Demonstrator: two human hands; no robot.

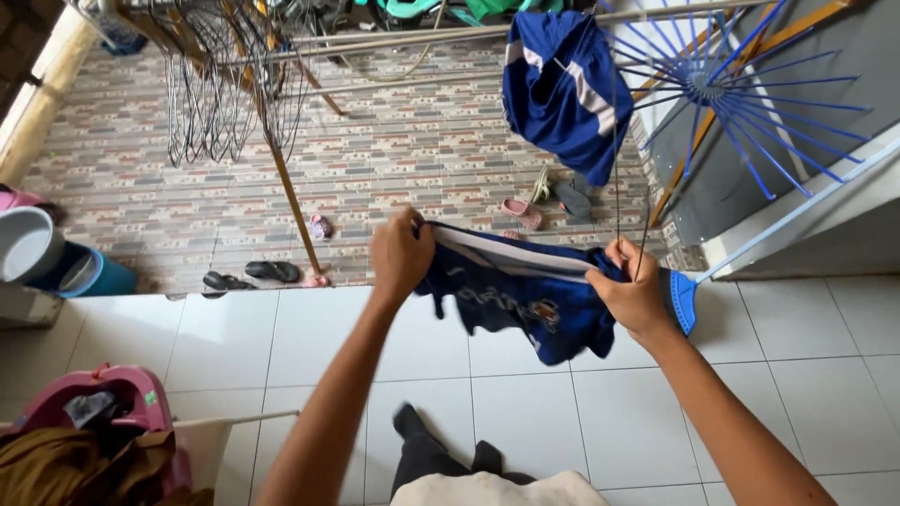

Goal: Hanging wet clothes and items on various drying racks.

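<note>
My left hand and my right hand both grip a dark blue sports shirt with white trim, stretching its top edge between them so the rest hangs down. A thin dark wire hanger drops to my right hand from above. A second blue and white shirt hangs on the blue spoked drying rack just above and to the right.
A pink basket with brown clothes sits at lower left. Buckets stand at the left. Empty wire hangers hang from a wooden pole. Sandals and slippers lie on the patterned floor.
</note>
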